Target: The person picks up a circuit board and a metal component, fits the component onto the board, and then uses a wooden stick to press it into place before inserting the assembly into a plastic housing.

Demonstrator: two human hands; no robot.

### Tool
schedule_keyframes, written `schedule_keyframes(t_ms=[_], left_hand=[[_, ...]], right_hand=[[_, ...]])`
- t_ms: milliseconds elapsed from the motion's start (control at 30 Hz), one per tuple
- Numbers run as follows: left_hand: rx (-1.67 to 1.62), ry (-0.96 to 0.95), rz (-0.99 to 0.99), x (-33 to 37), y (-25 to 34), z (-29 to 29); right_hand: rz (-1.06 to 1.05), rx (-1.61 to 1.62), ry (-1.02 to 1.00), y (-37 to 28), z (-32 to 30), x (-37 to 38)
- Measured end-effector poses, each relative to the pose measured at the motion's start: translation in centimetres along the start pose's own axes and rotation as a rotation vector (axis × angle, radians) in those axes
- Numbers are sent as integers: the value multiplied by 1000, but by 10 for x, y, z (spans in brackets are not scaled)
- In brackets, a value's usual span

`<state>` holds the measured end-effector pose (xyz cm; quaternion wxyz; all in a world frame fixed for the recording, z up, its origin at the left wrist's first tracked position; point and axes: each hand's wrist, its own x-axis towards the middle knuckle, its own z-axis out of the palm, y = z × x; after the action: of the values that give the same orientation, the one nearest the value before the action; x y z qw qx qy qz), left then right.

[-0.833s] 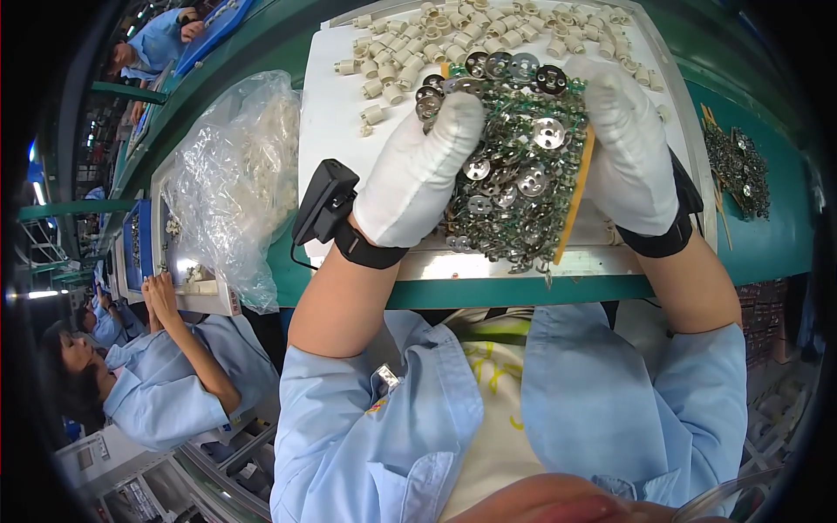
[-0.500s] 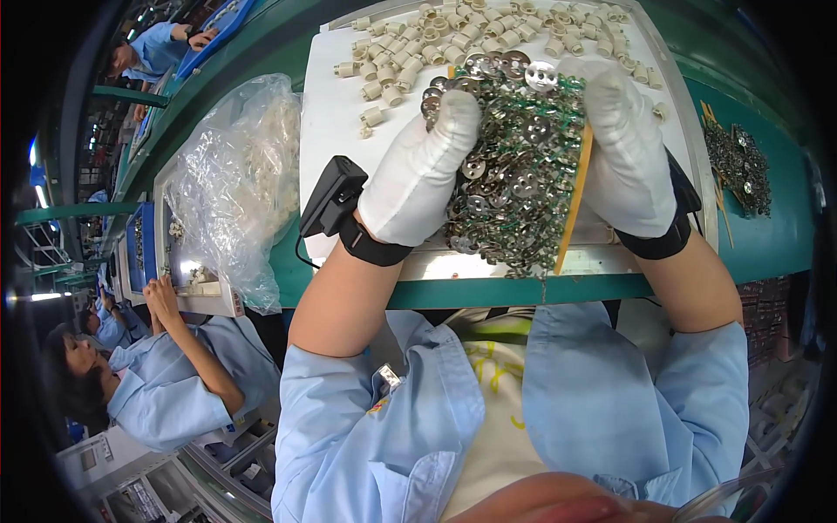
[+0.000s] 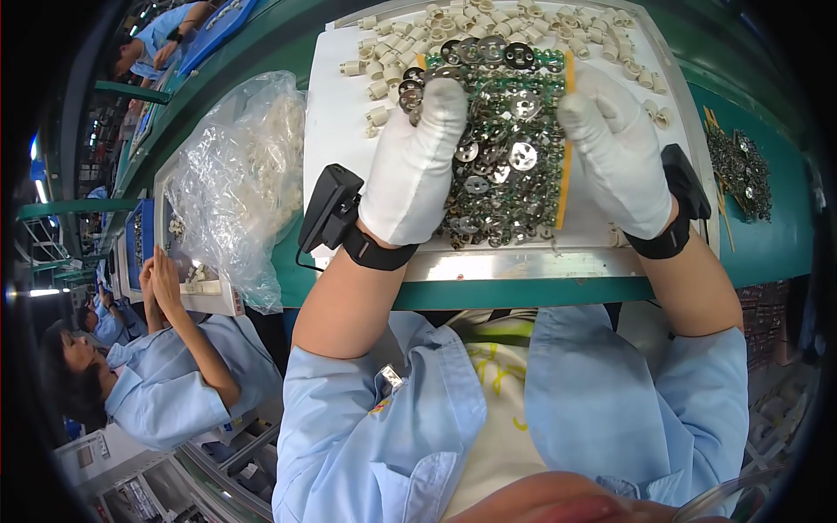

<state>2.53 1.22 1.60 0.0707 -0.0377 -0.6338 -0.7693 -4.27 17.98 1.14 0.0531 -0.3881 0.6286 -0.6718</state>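
Observation:
A bundle of small metal discs and green parts (image 3: 506, 179), edged by yellow strips, is held up between my two white-gloved hands. My left hand (image 3: 408, 174) grips its left side, with the thumb along the near face and the fingers hidden behind it. Against the yellow strip on the bundle's right edge rests the thumb of my right hand (image 3: 617, 152); its other fingers are partly hidden. Larger shiny discs with holes line the bundle's top, and others hang over its face.
Many cream cylindrical sockets (image 3: 414, 44) lie on the far part of the white metal-edged tray (image 3: 336, 131). To the left is a clear plastic bag (image 3: 240, 174). Another metal bundle (image 3: 741, 170) lies on the green bench at right. Co-workers sit further left.
The bundle has tilted upright and shifted slightly up and left, its yellow right edge now nearly vertical. My right hand has moved slightly, its thumb now showing on the strip.

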Motion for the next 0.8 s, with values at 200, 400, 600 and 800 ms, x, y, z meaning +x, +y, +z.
schedule_keyframes(t_ms=[200, 400, 600, 800], left_hand=[[-193, -60, -100, 5, -2, 9], [-147, -73, -95, 5, -3, 5], [-197, 70, 3, 6, 1, 0], [-120, 72, 2, 7, -6, -2]], right_hand=[[46, 225, -30, -3, 3, -3], [67, 323, -81, -2, 1, -3], [-183, -67, -12, -2, 0, 3], [-2, -65, -114, -1, 5, 0]])
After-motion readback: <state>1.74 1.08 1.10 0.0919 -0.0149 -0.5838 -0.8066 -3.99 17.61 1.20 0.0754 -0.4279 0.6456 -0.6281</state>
